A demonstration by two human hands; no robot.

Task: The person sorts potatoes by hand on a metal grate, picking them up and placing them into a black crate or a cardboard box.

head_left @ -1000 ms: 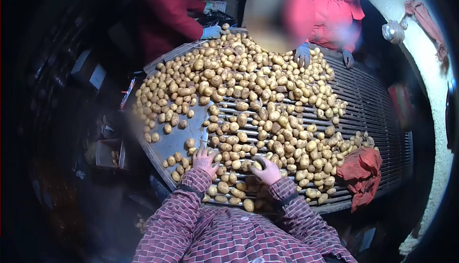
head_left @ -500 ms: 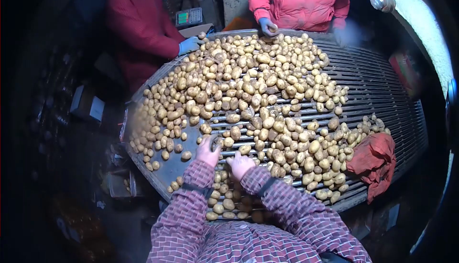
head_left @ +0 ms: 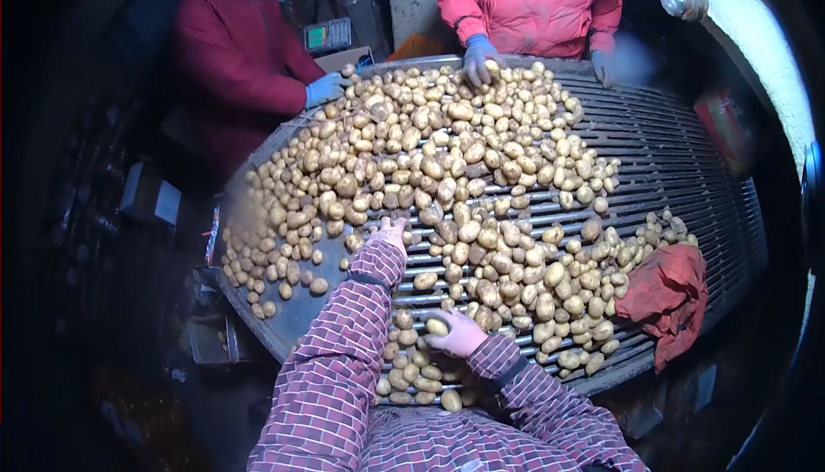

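My left hand reaches out over the slatted metal table, its fingers stretched apart at the lower edge of the big heap of potatoes. Its fingertips are beside or on potatoes; nothing shows held in it. Closer to my body, my right hand is closed around a yellowish potato. Below that hand, more potatoes lie gathered at the near edge of the table. Another group of potatoes spreads to the right of my hands.
A red cloth or sack lies on the right side of the slats. Across the table stand two people, one in a dark red sweater, one in a pink-red padded jacket; both wear gloves. A cardboard box is at the left.
My left hand has moved forward to the heap, and the dark lump it held no longer shows in it. My right hand has drawn back toward me and now holds a potato.
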